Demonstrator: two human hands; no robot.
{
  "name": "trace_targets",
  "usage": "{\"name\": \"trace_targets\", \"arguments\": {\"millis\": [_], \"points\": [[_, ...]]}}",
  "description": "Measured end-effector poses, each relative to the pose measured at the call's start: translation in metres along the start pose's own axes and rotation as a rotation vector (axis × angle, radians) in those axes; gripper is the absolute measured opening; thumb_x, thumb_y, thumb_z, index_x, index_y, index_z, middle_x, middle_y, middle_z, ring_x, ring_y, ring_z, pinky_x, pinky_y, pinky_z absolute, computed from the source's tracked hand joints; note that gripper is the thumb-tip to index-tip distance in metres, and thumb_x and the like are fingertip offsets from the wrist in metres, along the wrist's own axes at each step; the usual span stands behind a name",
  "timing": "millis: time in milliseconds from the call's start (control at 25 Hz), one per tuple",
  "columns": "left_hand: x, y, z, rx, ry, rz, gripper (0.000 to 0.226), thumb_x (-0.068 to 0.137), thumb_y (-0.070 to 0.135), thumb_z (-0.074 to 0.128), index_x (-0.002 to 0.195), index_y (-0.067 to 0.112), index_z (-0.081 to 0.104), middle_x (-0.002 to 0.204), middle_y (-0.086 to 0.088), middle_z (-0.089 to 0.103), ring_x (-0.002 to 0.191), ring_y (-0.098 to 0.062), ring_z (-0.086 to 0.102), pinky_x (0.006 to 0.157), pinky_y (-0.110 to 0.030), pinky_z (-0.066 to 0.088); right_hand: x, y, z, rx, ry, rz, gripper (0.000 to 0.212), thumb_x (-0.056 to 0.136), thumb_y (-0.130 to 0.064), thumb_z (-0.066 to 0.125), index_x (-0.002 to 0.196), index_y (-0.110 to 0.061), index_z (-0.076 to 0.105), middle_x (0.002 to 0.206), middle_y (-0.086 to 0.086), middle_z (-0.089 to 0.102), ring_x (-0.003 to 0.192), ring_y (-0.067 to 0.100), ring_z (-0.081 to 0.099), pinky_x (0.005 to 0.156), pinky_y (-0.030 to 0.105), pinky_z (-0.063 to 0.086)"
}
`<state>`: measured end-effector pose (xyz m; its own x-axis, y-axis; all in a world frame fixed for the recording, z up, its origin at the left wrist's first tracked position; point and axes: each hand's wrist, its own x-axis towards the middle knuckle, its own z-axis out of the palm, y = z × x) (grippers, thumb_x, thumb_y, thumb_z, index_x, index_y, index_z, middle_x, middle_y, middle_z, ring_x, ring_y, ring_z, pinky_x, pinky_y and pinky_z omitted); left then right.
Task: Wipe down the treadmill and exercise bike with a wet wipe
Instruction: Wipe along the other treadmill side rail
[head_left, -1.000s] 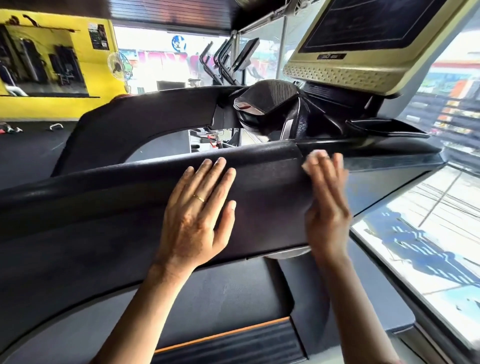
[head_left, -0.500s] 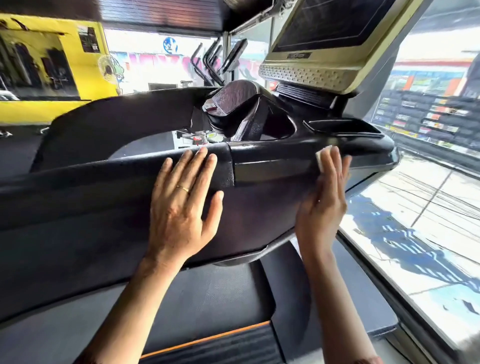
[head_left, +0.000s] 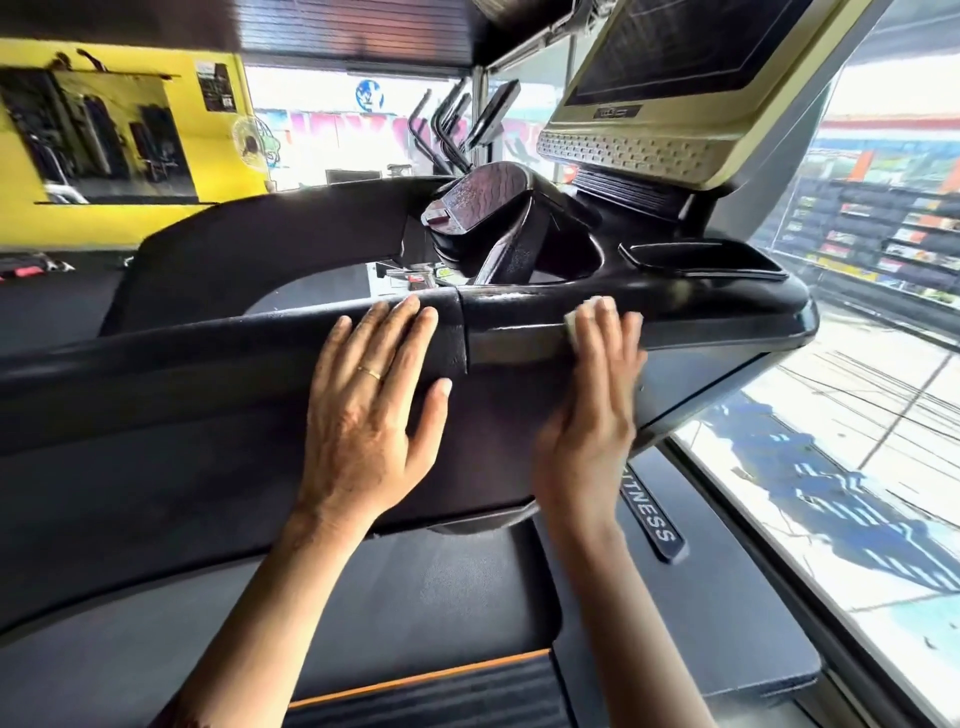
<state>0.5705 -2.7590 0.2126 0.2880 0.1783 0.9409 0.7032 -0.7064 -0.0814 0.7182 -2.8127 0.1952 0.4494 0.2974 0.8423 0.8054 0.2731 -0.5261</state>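
Observation:
I stand at a black treadmill, whose front handlebar (head_left: 218, 364) runs across the view below the console screen (head_left: 675, 57). My left hand (head_left: 369, 415) lies flat on the padded bar with straight fingers, a ring on one finger. My right hand (head_left: 592, 410) presses a white wet wipe (head_left: 574, 322) against the glossy part of the bar, fingers straight. Only a corner of the wipe shows by the fingertips. A wet streak shines on the bar just left of the wipe.
A cup tray (head_left: 701, 257) sits on the console's right side. The treadmill belt (head_left: 441, 696) with an orange edge lies below. A large window (head_left: 857, 467) is close on the right. Other machines (head_left: 457, 130) and a yellow wall with a mirror (head_left: 119, 140) stand behind.
My right hand with the wipe has slid left along the bar, back towards my left hand. My left hand stays flat on the padding. The view has shifted slightly.

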Motion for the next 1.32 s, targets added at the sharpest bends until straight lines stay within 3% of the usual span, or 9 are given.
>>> {"name": "trace_targets", "arguments": {"millis": [120,240,320,440,600,720,840,1080,1320], "points": [[-0.003,-0.006,-0.009,0.001,0.019,-0.004,0.041,0.095,0.024,0.046,0.124,-0.002,0.059,0.131,-0.019,0.057,0.121,-0.035,0.053,0.106,-0.049,0.036,-0.024,-0.037,0.013,0.132,-0.275,-0.292,0.045,0.089,0.005,0.037,0.131,0.005,0.051,0.144,0.017,0.044,0.141,0.029,0.029,0.119,0.041,0.019],[-0.008,-0.025,-0.023,0.036,0.122,-0.125,0.037,0.093,0.023,0.049,0.115,-0.002,0.065,0.124,-0.019,0.061,0.114,-0.036,0.056,0.100,-0.049,0.041,-0.007,-0.050,0.009,0.191,-0.139,-0.232,0.040,0.092,0.000,0.038,0.128,0.010,0.052,0.134,0.018,0.055,0.132,0.027,0.045,0.113,0.039,0.032],[-0.011,-0.042,-0.029,0.087,0.126,-0.174,0.037,0.094,0.026,0.048,0.114,0.000,0.065,0.122,-0.018,0.062,0.115,-0.035,0.055,0.103,-0.047,0.037,0.010,-0.053,0.015,0.075,-0.072,-0.158,0.037,0.097,-0.009,0.039,0.127,0.005,0.055,0.135,0.015,0.054,0.134,0.029,0.041,0.116,0.042,0.025],[-0.017,-0.058,-0.034,0.118,0.062,-0.163,0.041,0.095,0.030,0.045,0.118,0.001,0.064,0.123,-0.016,0.063,0.116,-0.035,0.057,0.106,-0.045,0.034,0.013,-0.058,0.040,-0.123,-0.111,-0.160,0.031,0.095,-0.007,0.043,0.120,0.001,0.060,0.128,0.014,0.059,0.130,0.032,0.045,0.115,0.041,0.016],[-0.025,-0.071,-0.041,0.121,0.024,-0.122,0.043,0.094,0.030,0.047,0.123,0.002,0.062,0.127,-0.015,0.061,0.118,-0.034,0.056,0.106,-0.048,0.035,-0.001,-0.093,0.058,-0.097,-0.228,-0.294,0.046,0.075,-0.001,0.034,0.111,0.005,0.062,0.119,0.017,0.063,0.120,0.034,0.054,0.113,0.043,0.026],[-0.029,-0.087,-0.048,0.125,0.057,-0.133,0.040,0.093,0.029,0.049,0.119,0.002,0.065,0.123,-0.015,0.063,0.114,-0.034,0.059,0.104,-0.048,0.036,0.001,-0.110,0.056,0.009,-0.316,-0.347,0.037,0.079,0.004,0.041,0.107,0.001,0.065,0.113,0.013,0.066,0.115,0.029,0.056,0.108,0.040,0.033],[-0.034,-0.109,-0.059,0.126,0.081,-0.147,0.039,0.093,0.027,0.050,0.115,0.000,0.066,0.118,-0.015,0.066,0.109,-0.034,0.062,0.101,-0.046,0.039,0.009,-0.108,0.065,-0.325,-0.143,-0.200,0.028,0.083,0.001,0.050,0.107,-0.001,0.064,0.118,0.017,0.065,0.123,0.033,0.052,0.109,0.050,0.028],[-0.050,-0.143,-0.086,0.144,0.018,-0.145,0.041,0.093,0.030,0.048,0.118,0.001,0.065,0.122,-0.013,0.065,0.112,-0.033,0.061,0.102,-0.046,0.038,-0.005,-0.153,0.106,-0.434,-0.223,-0.143,0.046,0.072,-0.014,0.021,0.081,0.001,0.063,0.078,0.019,0.066,0.086,0.038,0.065,0.101,0.051,0.041],[-0.075,-0.187,-0.119,0.114,-0.034,-0.194,0.043,0.095,0.029,0.046,0.124,0.001,0.061,0.129,-0.014,0.059,0.119,-0.033,0.056,0.105,-0.047,0.038,-0.031,-0.208,0.149,-0.296,-0.339,-0.152,0.052,0.066,-0.018,0.012,0.068,-0.001,0.061,0.069,0.020,0.065,0.075,0.037,0.064,0.089,0.045,0.050]]}}
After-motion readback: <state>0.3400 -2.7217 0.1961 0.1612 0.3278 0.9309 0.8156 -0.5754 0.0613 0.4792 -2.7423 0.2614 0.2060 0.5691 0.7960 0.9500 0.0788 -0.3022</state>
